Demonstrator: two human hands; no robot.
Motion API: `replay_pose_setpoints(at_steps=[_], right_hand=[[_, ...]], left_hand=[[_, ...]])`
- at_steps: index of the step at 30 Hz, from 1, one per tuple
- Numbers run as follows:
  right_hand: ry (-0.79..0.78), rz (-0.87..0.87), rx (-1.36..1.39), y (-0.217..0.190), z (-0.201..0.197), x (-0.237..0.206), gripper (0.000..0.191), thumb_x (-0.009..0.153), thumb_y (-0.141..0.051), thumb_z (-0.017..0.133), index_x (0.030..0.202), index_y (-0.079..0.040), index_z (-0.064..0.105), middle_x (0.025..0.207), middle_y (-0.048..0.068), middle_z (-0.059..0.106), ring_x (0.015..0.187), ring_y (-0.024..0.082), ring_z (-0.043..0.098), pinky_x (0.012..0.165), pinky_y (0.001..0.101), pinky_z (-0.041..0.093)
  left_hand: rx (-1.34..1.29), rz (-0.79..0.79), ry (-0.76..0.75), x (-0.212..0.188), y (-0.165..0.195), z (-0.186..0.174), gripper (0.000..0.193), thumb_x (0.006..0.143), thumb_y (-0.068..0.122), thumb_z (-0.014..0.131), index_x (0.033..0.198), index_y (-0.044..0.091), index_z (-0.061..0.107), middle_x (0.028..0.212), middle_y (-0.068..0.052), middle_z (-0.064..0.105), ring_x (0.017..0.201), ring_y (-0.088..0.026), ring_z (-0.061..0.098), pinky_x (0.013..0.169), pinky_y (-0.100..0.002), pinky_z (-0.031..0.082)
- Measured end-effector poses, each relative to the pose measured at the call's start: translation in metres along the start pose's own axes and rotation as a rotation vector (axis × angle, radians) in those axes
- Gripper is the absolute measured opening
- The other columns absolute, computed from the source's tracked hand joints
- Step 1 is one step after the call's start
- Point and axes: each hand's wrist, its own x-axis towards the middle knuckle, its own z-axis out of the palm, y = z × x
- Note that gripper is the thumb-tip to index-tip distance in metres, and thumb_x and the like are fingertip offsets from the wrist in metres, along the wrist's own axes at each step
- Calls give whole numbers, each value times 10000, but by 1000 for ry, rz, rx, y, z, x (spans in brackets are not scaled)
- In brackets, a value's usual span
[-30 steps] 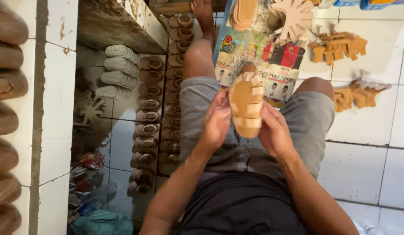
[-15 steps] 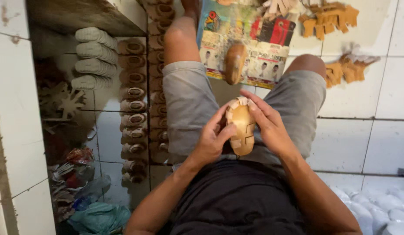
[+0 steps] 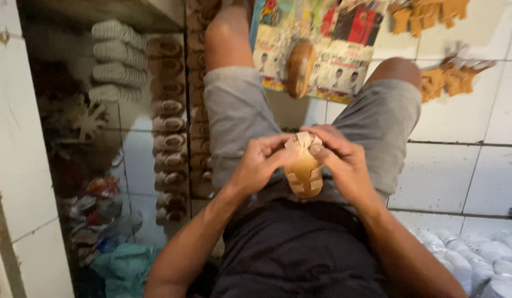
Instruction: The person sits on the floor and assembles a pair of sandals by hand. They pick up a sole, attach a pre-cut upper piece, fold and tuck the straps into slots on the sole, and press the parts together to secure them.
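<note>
Both hands close on a small tan sandal mounted on a wooden shoe form (image 3: 304,168), held over the lap of a person seated on a white-tiled floor (image 3: 460,176). The left hand (image 3: 260,164) grips the piece from its own side, thumb along the edge; the right hand (image 3: 344,163) clamps the far end, fingertips pressing a pale strap folded over the top. The piece lies between the two hands and touches both, neither clearly nearer. Its long axis runs roughly straight away from the body, tilted slightly, the rounded end with its crossed straps pointing back toward the person's waist and the strap end pointing out toward the knees. Grey shorts (image 3: 234,116) and a dark shirt (image 3: 300,254) frame the work. Beyond the knees, a second wooden form (image 3: 299,67) rests on a colourful printed sheet (image 3: 344,49). Tan cut leather pieces (image 3: 452,77) lie scattered on the tiles to the person's right. To the left, a column of finished small sandals (image 3: 168,132) runs along the floor beside paler soles (image 3: 115,60), near a shelf unit (image 3: 101,11). White bags (image 3: 476,259) sit at the lower right
</note>
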Motion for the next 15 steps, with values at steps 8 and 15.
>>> replay_pose_setpoints(at_steps=[8,15], right_hand=[[-57,-136,-143,-21,-10,-1,314,916,-25,675,1224,14,717,1080,50,619,1011,129,599,903,262,496],[-39,-92,-133,-9,-14,1,212,872,-34,617,1066,16,685,995,34,610,935,105,606,850,242,495]], left_hand=[[237,16,98,-1,31,23,326,966,187,686,1213,-24,711,1080,-61,775,996,-78,690,897,-265,568],[308,-79,294,-1,27,47,372,812,264,774,1087,14,757,904,-67,779,815,-73,679,716,-286,587]])
